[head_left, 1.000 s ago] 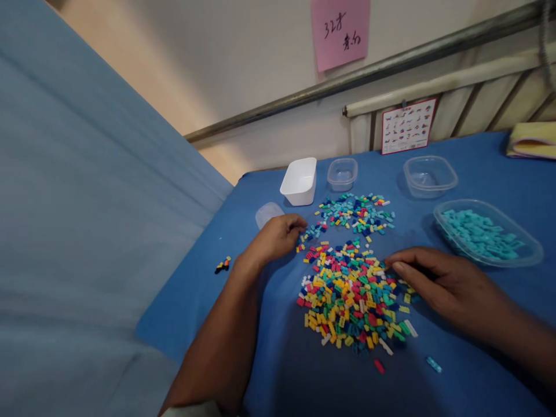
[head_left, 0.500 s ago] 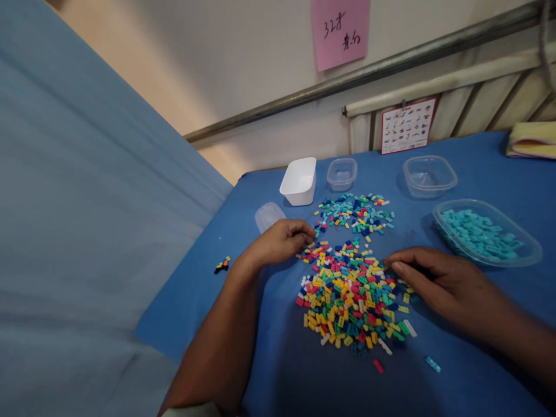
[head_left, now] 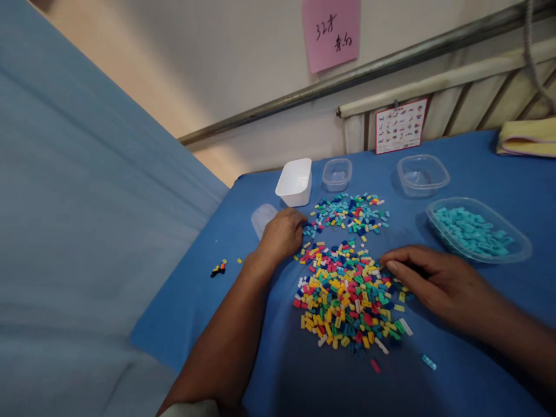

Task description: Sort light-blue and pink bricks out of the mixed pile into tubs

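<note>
A large heap of small mixed-colour plastic building bricks [head_left: 347, 295] lies on the blue cloth in front of me. Behind it spreads a smaller pile, mostly light blue bricks [head_left: 351, 211]. My left hand [head_left: 284, 231] is at the left edge of the smaller pile, its fingers curled down and closed; whatever their tips hold is hidden. At the right edge of the large heap, my right hand [head_left: 430, 278] is closed with thumb and forefinger together in a pinch. Anything between them is too small to make out.
A clear tub of turquoise bricks [head_left: 473, 231] stands right. Behind are a white tub [head_left: 295, 182], a small clear tub [head_left: 337, 175] and another clear tub [head_left: 423, 175]. A translucent lid [head_left: 262, 219] lies beside my left hand. Black and orange bricks [head_left: 219, 269] lie left.
My left hand has moved a little back, away from me, with its fingers turned further down. A yellow brick now shows left of my forearm. My right hand keeps its pinch at the heap.
</note>
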Motion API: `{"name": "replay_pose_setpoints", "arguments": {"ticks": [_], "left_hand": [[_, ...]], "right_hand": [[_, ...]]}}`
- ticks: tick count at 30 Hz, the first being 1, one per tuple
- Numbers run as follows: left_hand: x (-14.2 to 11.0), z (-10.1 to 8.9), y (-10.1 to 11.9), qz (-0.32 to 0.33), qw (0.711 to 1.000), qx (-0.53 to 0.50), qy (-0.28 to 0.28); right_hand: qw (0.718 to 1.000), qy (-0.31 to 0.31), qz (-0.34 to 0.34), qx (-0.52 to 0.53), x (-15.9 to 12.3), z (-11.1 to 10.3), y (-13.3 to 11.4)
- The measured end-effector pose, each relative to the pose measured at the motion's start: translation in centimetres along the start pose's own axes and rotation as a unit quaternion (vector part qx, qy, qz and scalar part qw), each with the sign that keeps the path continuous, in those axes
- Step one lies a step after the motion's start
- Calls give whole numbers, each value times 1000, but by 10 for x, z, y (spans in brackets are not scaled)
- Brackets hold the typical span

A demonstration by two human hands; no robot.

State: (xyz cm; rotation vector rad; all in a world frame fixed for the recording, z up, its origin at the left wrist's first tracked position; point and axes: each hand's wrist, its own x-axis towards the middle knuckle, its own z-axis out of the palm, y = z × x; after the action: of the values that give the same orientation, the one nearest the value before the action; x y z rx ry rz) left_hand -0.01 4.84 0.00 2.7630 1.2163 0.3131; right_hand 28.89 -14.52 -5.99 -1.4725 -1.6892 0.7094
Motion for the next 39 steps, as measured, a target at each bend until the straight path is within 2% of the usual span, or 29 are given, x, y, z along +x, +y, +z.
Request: {"name": "replay_pose_setpoints", "arguments": {"ticks": [3,6,11,14,18,25,31,36,39], "left_hand": [[2,4,1,12,1000,-13,5],[3,5,6,11,1000,-18,-13],[0,-9,8,-25,1000,-5,-13],[-4,-16,10,-19,998,-20,-58],[-4,-13,13,-13,995,-30,-98],[1,-11,16,-21,993,-47,-109],[0,-11,14,14,992,-66,-106],[1,-12,15,-12,991,-59,-117],[2,-12,17,-2,991,-55,-121]], "right_hand": [[1000,3,-1,0,0,0,0],[1000,6,0,-2,-1,0,-1],[1000,6,-6,0,0,0,-1],[1000,7,-10,-3,1,0,-1],[1000,7,-6,-4,1,1,-1],[1000,5,-6,2,0,2,-2],[1000,1,-7,6,-1,3,5],[1000,2,-7,2,-2,3,3],[1000,3,-4,1,-2,3,2]]}}
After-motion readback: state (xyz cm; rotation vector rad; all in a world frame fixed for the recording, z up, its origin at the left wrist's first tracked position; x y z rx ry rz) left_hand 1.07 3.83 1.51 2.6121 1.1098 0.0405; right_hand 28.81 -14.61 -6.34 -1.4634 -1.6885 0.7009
